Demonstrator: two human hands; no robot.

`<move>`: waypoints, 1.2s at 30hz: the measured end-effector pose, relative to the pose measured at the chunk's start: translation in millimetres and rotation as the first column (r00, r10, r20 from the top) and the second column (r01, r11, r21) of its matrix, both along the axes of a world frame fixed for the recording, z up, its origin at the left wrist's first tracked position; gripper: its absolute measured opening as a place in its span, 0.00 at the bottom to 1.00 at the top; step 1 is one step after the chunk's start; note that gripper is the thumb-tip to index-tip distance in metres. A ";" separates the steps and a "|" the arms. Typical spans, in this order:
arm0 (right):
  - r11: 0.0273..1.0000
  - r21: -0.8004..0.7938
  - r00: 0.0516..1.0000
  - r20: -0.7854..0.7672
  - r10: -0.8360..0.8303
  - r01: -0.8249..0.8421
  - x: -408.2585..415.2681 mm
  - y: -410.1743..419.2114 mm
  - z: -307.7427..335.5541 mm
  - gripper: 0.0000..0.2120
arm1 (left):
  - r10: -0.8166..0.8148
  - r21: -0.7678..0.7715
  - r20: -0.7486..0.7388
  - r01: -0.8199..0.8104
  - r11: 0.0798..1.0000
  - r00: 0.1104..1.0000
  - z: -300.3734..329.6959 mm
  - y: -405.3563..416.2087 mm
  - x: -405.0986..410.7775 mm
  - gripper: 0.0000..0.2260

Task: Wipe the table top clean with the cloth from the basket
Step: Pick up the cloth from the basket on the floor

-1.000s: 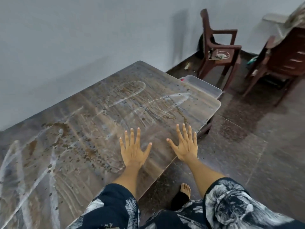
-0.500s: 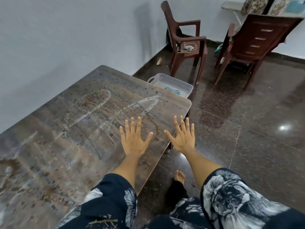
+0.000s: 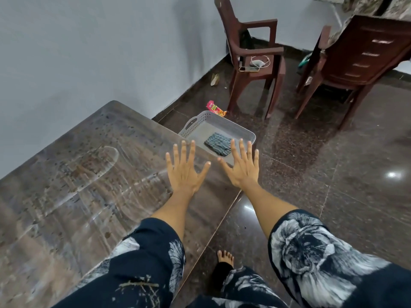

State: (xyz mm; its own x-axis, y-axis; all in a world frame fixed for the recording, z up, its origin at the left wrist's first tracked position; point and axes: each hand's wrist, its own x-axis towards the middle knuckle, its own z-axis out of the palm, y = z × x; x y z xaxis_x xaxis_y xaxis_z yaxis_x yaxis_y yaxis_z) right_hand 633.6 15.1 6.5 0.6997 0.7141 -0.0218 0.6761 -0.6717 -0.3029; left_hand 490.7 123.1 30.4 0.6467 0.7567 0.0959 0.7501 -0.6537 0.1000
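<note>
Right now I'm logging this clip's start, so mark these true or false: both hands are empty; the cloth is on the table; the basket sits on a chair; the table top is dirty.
1. Both hands, left and right, are empty, fingers spread: true.
2. The cloth is on the table: false, it lies in the basket.
3. The basket sits on a chair: false, on the floor.
4. The table top is dirty: true, speckled and smeared.

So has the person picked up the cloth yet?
No, the cloth lies in the basket on the floor, and both the left hand and right hand are spread empty.
</note>
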 end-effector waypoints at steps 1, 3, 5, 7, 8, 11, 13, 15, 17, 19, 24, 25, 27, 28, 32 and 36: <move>1.000 -0.003 1.000 -0.002 0.007 -0.007 12.8 6.6 -0.4 0.37 | 0.002 -0.014 0.007 -0.002 1.000 1.000 -0.3 3.9 12.6 0.34; 1.000 -0.008 1.000 -0.007 0.019 -0.019 36.9 19.7 -3.3 0.37 | 0.001 -0.040 0.016 0.000 0.999 1.000 -2.3 11.6 37.2 0.34; 0.999 -0.002 0.999 -0.016 0.032 -0.032 56.7 32.0 -8.6 0.38 | -0.003 -0.069 0.013 0.004 0.998 1.000 -5.0 19.9 59.0 0.33; 0.999 -0.006 0.998 -0.036 0.051 -0.051 76.5 45.8 -15.7 0.38 | 0.002 -0.110 0.023 0.001 0.994 1.000 -7.8 29.7 82.9 0.33; 0.998 -0.017 0.997 -0.049 0.063 -0.064 85.4 52.7 -20.1 0.39 | 0.002 -0.132 0.030 0.002 0.991 1.000 -9.9 34.4 94.1 0.33; 0.993 -0.058 0.992 -0.088 0.096 -0.101 107.8 73.7 -35.2 0.39 | -0.022 -0.198 0.050 0.032 0.980 0.998 -18.6 48.6 122.9 0.32; 0.989 -0.080 0.986 -0.120 0.114 -0.124 122.8 90.5 -47.3 0.38 | -0.027 -0.236 0.045 0.037 0.971 0.999 -27.3 61.7 142.4 0.32; 0.985 -0.092 0.980 -0.151 0.128 -0.143 135.7 104.5 -59.1 0.38 | -0.023 -0.294 0.042 0.034 0.955 0.999 -36.3 76.1 159.0 0.31; 0.986 -0.087 0.972 -0.197 0.124 -0.144 148.9 119.7 -73.0 0.38 | 0.007 -0.403 0.057 0.017 0.915 0.998 -48.5 92.1 175.4 0.30; 0.991 -0.064 0.958 -0.268 0.100 -0.121 160.5 134.3 -88.8 0.36 | 0.070 -0.512 0.079 -0.019 0.859 0.994 -65.3 107.8 188.6 0.30; 1.000 -0.014 0.863 -0.505 -0.013 0.007 185.3 169.5 -136.3 0.28 | 0.376 -0.703 0.098 -0.203 0.681 0.921 -118.0 134.6 214.2 0.30; 1.000 -0.021 0.848 -0.530 -0.030 0.022 188.7 174.3 -145.7 0.25 | 0.450 -0.746 0.088 -0.241 0.621 0.889 -128.3 138.1 219.2 0.30; 0.999 -0.039 0.842 -0.537 -0.049 0.034 194.0 181.6 -163.9 0.19 | 0.603 -0.822 0.047 -0.312 0.476 0.796 -148.2 143.3 230.3 0.30; 0.998 -0.048 0.846 -0.531 -0.054 0.034 196.1 183.9 -172.4 0.17 | 0.668 -0.851 0.018 -0.339 0.401 0.744 -157.5 144.7 235.5 0.30; 0.998 -0.046 0.896 -0.440 -0.068 0.053 202.5 189.1 -197.9 0.13 | 0.790 -0.913 -0.053 -0.351 0.210 0.611 -188.7 143.0 254.1 0.29; 0.998 -0.046 0.951 -0.305 -0.042 0.030 209.7 194.7 -212.3 0.14 | 0.834 -0.925 -0.063 -0.345 0.157 0.548 -207.2 142.0 270.6 0.24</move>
